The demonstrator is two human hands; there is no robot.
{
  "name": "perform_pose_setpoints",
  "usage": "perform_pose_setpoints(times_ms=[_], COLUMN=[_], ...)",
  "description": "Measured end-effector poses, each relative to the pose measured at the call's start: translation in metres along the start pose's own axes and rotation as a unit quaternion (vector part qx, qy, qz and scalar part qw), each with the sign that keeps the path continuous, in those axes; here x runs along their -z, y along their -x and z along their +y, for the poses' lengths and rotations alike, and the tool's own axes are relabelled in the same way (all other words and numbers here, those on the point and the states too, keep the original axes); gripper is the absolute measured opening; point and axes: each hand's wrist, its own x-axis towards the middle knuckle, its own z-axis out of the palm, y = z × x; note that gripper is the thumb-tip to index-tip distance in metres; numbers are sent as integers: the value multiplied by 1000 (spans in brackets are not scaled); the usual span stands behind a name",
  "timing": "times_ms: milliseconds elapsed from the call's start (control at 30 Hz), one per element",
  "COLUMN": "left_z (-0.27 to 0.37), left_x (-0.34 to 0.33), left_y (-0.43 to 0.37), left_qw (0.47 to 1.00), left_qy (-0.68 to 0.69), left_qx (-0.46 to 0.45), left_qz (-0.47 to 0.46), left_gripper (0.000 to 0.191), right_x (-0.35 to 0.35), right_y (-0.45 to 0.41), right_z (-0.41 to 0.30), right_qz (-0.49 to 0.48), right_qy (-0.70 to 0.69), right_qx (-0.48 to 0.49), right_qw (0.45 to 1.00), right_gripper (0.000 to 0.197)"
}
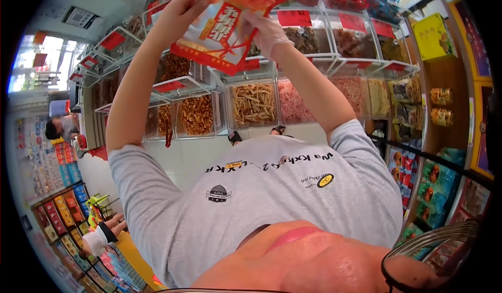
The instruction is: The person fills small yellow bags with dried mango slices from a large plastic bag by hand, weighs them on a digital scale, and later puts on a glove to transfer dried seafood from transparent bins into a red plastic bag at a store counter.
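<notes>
A red and white printed snack bag (pixel 213 52) is held up in front of me, above clear bins of loose snacks. My left hand (pixel 176 18) grips its left edge, thumb against the front. My right hand (pixel 272 38), in what looks like a thin clear plastic glove, holds the bag's right side with its fingers over the printed face. Whether the bag's mouth is sealed cannot be seen. Below the bag are a bin of pale yellow strips (pixel 254 105), a bin of pink shreds (pixel 294 101) and a bin of brown nut-like pieces (pixel 197 114).
Lidded clear bins (pixel 345 38) with red tags rise in tiers ahead. At my right, a wooden shelf (pixel 443 73) carries jars (pixel 441 97) and a yellow-green box (pixel 433 36). Two people, one by a counter (pixel 96 120), are at the left, near racks of packaged goods (pixel 59 214).
</notes>
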Motion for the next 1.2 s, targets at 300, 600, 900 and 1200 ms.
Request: perform_pose_setpoints(times_ms=[300, 600, 900, 1200], left_z=[-42, -25, -33, -38], left_x=[-205, -304, -284, -338], left_y=[182, 286, 366, 396], left_qw=[678, 559, 606, 624], left_qy=[724, 758, 703, 641], left_qx=[64, 270, 299, 331], left_qz=[105, 201, 221, 300], left_gripper=[46, 35, 39, 36], right_x=[-12, -4, 18, 162], right_y=[92, 224, 399, 513], right_z=[78, 170, 193, 21], right_qz=[320, 317, -112, 108], right_qy=[-118, -192, 206, 634], right_qx=[43, 6, -315, 349], right_qw=[939, 929, 920, 682], right_gripper=[19, 27, 62, 69])
